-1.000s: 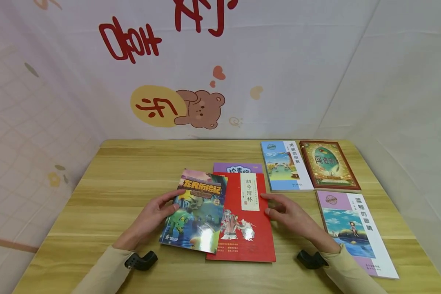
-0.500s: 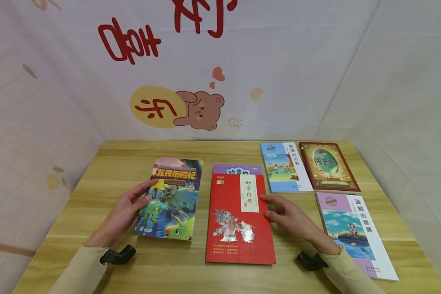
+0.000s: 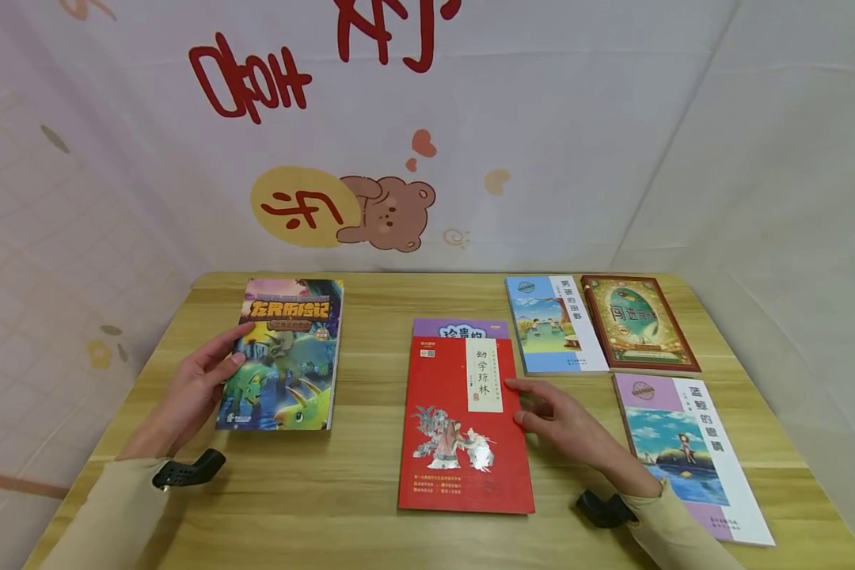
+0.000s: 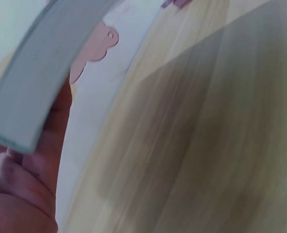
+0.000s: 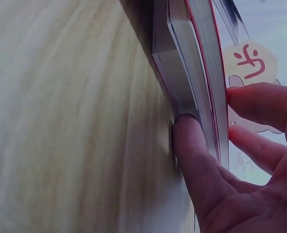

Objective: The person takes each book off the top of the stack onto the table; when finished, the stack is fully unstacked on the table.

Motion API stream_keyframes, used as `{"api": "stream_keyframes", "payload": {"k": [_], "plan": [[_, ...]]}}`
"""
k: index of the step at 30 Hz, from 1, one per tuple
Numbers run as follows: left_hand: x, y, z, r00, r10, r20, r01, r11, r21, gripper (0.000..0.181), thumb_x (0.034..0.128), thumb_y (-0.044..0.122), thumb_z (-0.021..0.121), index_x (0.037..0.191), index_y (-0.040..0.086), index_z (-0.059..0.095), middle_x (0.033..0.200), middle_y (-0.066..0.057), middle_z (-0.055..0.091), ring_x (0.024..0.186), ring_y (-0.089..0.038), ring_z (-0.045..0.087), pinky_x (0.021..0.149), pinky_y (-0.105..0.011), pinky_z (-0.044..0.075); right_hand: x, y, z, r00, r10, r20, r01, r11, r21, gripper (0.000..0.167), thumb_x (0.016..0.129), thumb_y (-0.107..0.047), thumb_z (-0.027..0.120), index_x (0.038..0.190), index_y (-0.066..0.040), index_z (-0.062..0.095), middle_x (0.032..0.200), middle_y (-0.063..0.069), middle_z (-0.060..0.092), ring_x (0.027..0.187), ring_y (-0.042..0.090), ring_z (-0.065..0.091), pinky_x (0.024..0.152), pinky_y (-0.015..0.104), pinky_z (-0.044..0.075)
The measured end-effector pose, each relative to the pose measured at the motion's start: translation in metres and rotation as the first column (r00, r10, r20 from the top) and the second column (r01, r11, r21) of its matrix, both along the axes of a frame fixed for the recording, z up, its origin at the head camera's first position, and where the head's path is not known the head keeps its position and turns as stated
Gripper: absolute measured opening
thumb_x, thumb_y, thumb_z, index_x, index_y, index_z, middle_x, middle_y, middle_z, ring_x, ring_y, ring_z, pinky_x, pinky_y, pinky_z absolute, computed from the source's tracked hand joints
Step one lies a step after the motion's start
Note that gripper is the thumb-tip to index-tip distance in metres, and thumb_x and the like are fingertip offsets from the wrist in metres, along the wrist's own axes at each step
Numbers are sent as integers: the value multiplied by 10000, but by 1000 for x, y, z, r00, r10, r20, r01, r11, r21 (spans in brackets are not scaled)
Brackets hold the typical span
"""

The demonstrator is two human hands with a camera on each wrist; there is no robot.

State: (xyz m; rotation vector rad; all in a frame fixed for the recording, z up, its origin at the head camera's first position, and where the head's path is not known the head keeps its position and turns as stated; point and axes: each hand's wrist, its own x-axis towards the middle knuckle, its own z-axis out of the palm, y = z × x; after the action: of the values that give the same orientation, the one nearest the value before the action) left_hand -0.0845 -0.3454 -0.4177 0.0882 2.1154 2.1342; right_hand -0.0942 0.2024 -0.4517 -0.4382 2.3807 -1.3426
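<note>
My left hand [image 3: 192, 392] grips the left edge of a dinosaur-cover paperback book [image 3: 281, 356], thumb on its cover. In the left wrist view the book's thick page block [image 4: 46, 73] is raised above the table, and the palm shows behind it. My right hand [image 3: 556, 419] rests its fingertips against the right edge of a red book [image 3: 463, 443]. That book lies on a purple book [image 3: 427, 326], mostly hidden beneath it. In the right wrist view, two fingertips touch the red cover and another digit [image 5: 189, 141] presses the page edges of the stack below.
On the right lie a blue-and-white book [image 3: 541, 332], a brown-framed green book [image 3: 637, 321] and a purple-and-white book [image 3: 684, 443]. The wooden table [image 3: 356, 522] ends at a printed cloth backdrop [image 3: 577, 158]. Black wrist devices [image 3: 188, 469] sit on both wrists.
My left hand has carried the dinosaur-cover book from over the red book to the far left, uncovering the red book. The right hand stays put.
</note>
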Motion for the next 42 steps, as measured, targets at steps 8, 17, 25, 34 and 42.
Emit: {"api": "stream_keyframes", "payload": {"k": [8, 17, 25, 34, 42], "plan": [[-13, -21, 3, 1000, -17, 12, 16, 998, 58, 529, 1110, 181, 491, 1624, 212, 370, 1501, 46, 399, 1102, -52, 635, 833, -238, 587, 1, 2, -1, 1000, 2, 29, -2, 1000, -3, 610, 982, -230, 729, 1524, -87, 491, 1480, 234, 470, 1136, 297, 637, 875, 296, 566], [-30, -40, 1, 997, 22, 67, -28, 996, 85, 549, 1104, 208, 502, 1632, 246, 354, 1623, 23, 232, 1065, -30, 572, 782, -178, 537, 0, 1, 0, 999, 2, 33, -2, 1000, -3, 629, 973, -228, 740, 1528, -81, 483, 1469, 236, 477, 1096, 286, 649, 862, 293, 573], [-37, -59, -7, 994, 49, 102, -51, 998, 24, 563, 1100, 236, 512, 1636, 279, 343, 1707, 97, 129, 1032, 7, 498, 691, -150, 440, 0, 2, -2, 999, 7, 39, -7, 1000, -24, 635, 975, -223, 737, 1533, -72, 472, 1464, 240, 473, 1060, 275, 649, 842, 286, 580], [-41, -76, -22, 981, 37, 191, -37, 999, -6, 584, 1104, 275, 494, 1650, 310, 290, 1702, 75, 106, 1108, 40, 538, 843, -187, 534, 2, 1, -5, 998, -13, 58, 16, 999, -40, 632, 968, -224, 746, 1528, -89, 486, 1487, 238, 458, 1105, 285, 647, 860, 303, 577], [-49, -81, -25, 965, 67, 253, -59, 998, -39, 588, 1088, 301, 529, 1637, 335, 322, 1658, 6, 171, 1046, 16, 569, 815, -217, 552, 3, -1, -3, 999, -14, 39, 15, 999, -30, 623, 976, -221, 736, 1530, -88, 485, 1474, 237, 476, 1102, 294, 653, 867, 299, 575]]}}
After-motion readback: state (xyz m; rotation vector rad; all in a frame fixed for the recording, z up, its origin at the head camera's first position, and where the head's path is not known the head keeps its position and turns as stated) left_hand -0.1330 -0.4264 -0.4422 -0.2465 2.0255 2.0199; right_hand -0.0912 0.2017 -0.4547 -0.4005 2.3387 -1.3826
